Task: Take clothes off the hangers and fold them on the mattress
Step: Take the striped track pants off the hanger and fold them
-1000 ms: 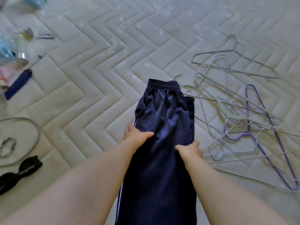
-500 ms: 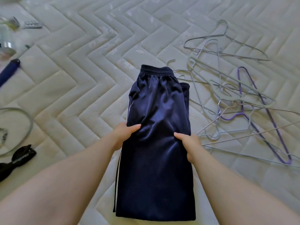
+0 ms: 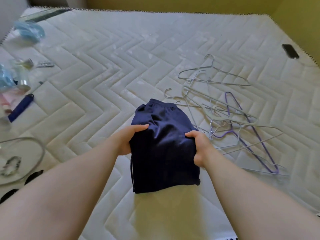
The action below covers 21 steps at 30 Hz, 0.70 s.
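Dark navy trousers with a white side stripe are held up above the white quilted mattress, their waistband pointing away from me. My left hand grips the left edge of the cloth with its fingers curled over the top. My right hand grips the right edge the same way. The lower end of the trousers hangs free and casts a shadow on the mattress. A heap of bare wire hangers, grey ones and a purple one, lies just right of the trousers.
A dark phone lies near the far right edge. Along the left lie a blue lighter-like stick, a pill blister, blue plastic, a wire ring and black sunglasses.
Both hands closed on the trousers' edges and lifted them off the mattress; the long lower part is now gathered shorter. The view has tilted up to show the far mattress edge.
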Each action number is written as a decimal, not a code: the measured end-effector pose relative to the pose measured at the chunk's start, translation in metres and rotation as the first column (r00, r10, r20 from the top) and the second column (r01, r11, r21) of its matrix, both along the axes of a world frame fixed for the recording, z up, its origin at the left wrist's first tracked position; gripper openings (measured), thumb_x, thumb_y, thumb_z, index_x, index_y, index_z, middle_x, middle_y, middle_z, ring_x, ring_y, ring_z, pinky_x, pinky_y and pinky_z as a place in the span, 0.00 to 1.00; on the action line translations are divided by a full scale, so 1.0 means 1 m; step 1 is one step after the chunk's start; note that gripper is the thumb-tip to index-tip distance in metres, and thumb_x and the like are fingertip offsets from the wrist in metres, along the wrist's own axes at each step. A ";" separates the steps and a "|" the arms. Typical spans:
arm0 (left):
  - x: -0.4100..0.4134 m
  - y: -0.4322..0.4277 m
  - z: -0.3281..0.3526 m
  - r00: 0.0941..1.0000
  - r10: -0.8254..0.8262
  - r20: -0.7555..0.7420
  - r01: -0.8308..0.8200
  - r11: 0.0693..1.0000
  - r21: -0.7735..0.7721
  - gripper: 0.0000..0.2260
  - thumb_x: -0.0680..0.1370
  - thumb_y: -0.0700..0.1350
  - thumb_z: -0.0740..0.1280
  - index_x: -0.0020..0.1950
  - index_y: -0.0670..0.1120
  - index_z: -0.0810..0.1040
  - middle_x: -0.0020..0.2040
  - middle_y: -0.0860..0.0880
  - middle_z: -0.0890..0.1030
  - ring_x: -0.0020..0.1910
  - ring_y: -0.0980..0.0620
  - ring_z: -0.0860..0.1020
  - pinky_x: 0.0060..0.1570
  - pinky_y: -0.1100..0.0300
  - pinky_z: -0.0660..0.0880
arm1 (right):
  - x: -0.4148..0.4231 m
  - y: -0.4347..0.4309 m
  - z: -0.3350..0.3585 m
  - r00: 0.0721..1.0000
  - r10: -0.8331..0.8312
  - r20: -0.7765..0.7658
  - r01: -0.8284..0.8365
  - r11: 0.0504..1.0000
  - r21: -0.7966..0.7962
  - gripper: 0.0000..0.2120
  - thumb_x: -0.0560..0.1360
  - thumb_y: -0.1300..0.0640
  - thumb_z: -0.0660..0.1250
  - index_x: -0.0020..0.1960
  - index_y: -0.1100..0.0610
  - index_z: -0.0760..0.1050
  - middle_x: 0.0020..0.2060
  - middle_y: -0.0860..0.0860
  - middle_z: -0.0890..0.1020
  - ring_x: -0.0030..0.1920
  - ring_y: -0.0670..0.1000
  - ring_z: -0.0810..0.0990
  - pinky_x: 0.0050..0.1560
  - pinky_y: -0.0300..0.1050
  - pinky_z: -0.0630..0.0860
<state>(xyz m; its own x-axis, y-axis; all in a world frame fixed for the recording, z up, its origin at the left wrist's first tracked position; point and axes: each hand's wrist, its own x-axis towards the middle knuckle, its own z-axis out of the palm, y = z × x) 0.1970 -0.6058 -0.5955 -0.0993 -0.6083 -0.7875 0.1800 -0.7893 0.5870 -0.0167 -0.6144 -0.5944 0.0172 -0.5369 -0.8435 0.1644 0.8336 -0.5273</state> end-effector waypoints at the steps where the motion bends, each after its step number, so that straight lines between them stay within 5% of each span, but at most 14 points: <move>1: -0.003 0.001 -0.003 1.000 0.007 -0.028 -0.007 1.000 0.003 0.12 0.76 0.48 0.67 0.54 0.43 0.80 0.45 0.43 0.84 0.40 0.46 0.82 0.36 0.58 0.78 | -0.001 0.003 -0.004 0.999 -0.005 0.032 0.004 1.000 0.011 0.13 0.70 0.56 0.64 0.50 0.62 0.78 0.40 0.58 0.81 0.37 0.57 0.79 0.41 0.44 0.75; 5: -0.020 0.006 -0.023 0.995 -0.011 -0.103 0.017 0.998 0.062 0.14 0.75 0.51 0.66 0.52 0.42 0.81 0.44 0.44 0.84 0.40 0.47 0.82 0.40 0.59 0.78 | 0.004 0.015 -0.026 0.985 -0.064 0.161 0.066 0.998 -0.006 0.23 0.65 0.57 0.64 0.57 0.65 0.77 0.48 0.61 0.81 0.41 0.60 0.80 0.48 0.47 0.76; 9: -0.033 0.015 -0.039 0.990 -0.010 -0.139 0.027 0.992 0.121 0.17 0.74 0.55 0.66 0.53 0.45 0.82 0.48 0.45 0.84 0.48 0.46 0.81 0.47 0.55 0.76 | -0.002 0.015 -0.039 0.944 -0.142 0.299 0.169 0.983 -0.066 0.17 0.68 0.61 0.57 0.31 0.65 0.82 0.31 0.57 0.83 0.29 0.54 0.82 0.40 0.43 0.74; 12: -0.037 0.013 -0.044 0.973 0.099 -0.210 -0.077 0.991 0.111 0.16 0.74 0.54 0.66 0.55 0.45 0.82 0.49 0.45 0.84 0.49 0.45 0.80 0.49 0.54 0.75 | -0.006 0.011 -0.041 0.933 -0.168 0.317 0.200 0.977 -0.070 0.16 0.64 0.61 0.58 0.25 0.64 0.80 0.26 0.56 0.81 0.26 0.52 0.81 0.31 0.37 0.76; 17: -0.040 -0.001 -0.046 0.974 0.168 -0.153 -0.165 0.986 0.031 0.10 0.78 0.48 0.63 0.46 0.45 0.81 0.35 0.47 0.84 0.34 0.50 0.82 0.37 0.58 0.76 | -0.011 0.007 -0.039 0.969 -0.119 0.215 0.125 0.992 -0.013 0.15 0.75 0.55 0.59 0.44 0.64 0.81 0.36 0.59 0.83 0.38 0.58 0.81 0.43 0.46 0.76; 21: -0.032 -0.008 -0.038 0.997 0.043 -0.059 -0.044 0.999 -0.021 0.08 0.79 0.44 0.63 0.47 0.44 0.80 0.38 0.47 0.85 0.33 0.53 0.83 0.31 0.64 0.78 | -0.019 0.000 -0.033 0.984 -0.131 0.119 0.138 0.989 -0.059 0.11 0.75 0.55 0.62 0.47 0.63 0.78 0.39 0.58 0.83 0.41 0.58 0.80 0.44 0.47 0.75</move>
<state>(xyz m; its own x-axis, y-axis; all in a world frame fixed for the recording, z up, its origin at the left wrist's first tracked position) 0.1646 -0.6136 -0.6333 -0.1174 -0.6301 -0.7676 0.2485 -0.7670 0.5916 -0.0356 -0.6144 -0.6276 0.0351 -0.5962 -0.8021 0.3348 0.7632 -0.5526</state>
